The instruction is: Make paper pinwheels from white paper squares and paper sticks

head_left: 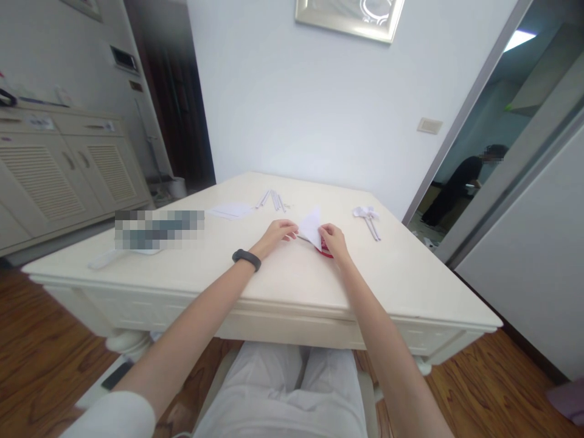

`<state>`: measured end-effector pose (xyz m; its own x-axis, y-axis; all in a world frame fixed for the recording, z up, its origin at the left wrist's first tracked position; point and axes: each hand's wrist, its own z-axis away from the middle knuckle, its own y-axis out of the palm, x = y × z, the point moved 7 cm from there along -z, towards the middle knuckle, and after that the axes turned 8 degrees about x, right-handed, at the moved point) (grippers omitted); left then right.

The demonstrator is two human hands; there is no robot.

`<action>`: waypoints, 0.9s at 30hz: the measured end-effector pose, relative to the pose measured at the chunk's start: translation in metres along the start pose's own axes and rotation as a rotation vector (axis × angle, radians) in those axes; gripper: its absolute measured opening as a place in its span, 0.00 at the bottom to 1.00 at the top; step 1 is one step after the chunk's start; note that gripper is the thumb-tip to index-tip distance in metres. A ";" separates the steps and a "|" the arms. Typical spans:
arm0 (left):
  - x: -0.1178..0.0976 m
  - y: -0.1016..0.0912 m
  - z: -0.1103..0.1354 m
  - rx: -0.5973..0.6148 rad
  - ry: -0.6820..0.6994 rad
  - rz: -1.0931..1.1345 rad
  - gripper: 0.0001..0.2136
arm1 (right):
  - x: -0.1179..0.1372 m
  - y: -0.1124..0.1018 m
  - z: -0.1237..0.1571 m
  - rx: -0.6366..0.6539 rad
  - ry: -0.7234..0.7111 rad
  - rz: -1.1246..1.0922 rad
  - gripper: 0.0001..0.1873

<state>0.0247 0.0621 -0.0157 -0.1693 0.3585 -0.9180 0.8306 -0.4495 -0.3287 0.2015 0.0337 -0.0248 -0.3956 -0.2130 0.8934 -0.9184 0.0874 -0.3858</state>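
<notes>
Head view shows white paper (311, 226) between the hands (335, 242).

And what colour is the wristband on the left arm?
The wristband is dark grey to black; head view.

Right grip (335, 242) pinches white paper (310, 225) over red-handled scissors (326, 253), left grip (276, 235) at paper's edge

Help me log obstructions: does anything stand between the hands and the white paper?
Nothing visible does. The right hand grips the white paper; the left hand is at its left edge, contact unclear. The right hand partly covers a red object.
</notes>
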 end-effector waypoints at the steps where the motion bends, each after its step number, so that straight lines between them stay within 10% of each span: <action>1: 0.000 -0.001 0.000 -0.006 -0.001 0.006 0.13 | 0.000 0.001 0.000 0.009 0.001 0.011 0.14; 27: 0.002 0.007 0.001 0.051 -0.013 0.020 0.12 | 0.013 -0.007 0.002 -0.077 -0.132 0.172 0.14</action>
<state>0.0299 0.0586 -0.0203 -0.1602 0.3381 -0.9274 0.8057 -0.4980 -0.3207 0.2027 0.0287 -0.0109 -0.5467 -0.3132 0.7765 -0.8373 0.2057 -0.5065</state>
